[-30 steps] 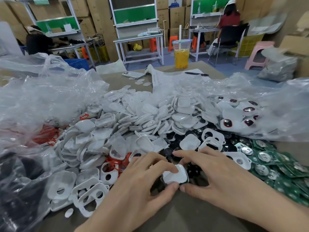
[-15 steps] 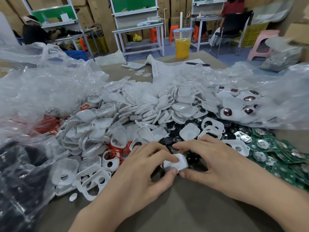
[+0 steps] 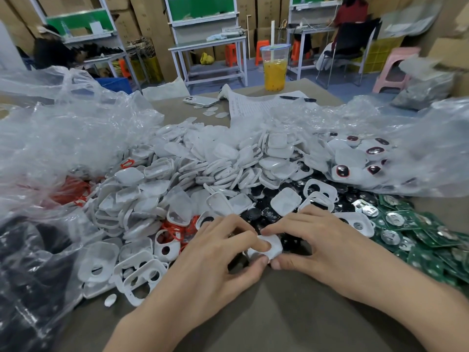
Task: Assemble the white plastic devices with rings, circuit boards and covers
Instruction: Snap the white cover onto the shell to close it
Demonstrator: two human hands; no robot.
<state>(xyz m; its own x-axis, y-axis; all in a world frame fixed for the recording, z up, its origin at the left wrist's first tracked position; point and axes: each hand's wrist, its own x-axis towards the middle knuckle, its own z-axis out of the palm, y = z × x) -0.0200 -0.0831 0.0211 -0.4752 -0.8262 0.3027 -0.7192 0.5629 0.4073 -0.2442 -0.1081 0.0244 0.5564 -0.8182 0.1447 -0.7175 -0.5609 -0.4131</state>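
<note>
A small white plastic device (image 3: 273, 246) is pinched between my left hand (image 3: 215, 255) and my right hand (image 3: 322, 240) just above the table's front middle. Thumbs press its near edge and index fingers cover its top, so most of it is hidden. Behind the hands spreads a big heap of white covers (image 3: 228, 158). White frames with holes (image 3: 138, 278) lie at the front left. Red rings (image 3: 175, 229) show among the white parts. Black round parts (image 3: 269, 214) lie just beyond my fingers. Green circuit boards (image 3: 426, 237) are piled at the right.
Clear plastic bags (image 3: 71, 138) rise on the left and another bag (image 3: 380, 158) with finished devices on the right. A dark bag (image 3: 28, 270) fills the front left. A phone (image 3: 200, 100), a paper sheet with a pen (image 3: 298, 98) and a cup of orange drink (image 3: 274, 68) stand far back.
Both hands stay on the white device and have turned it slightly, fingers shifting over its top. The view has tipped a little, so the scene sits a bit higher in frame.
</note>
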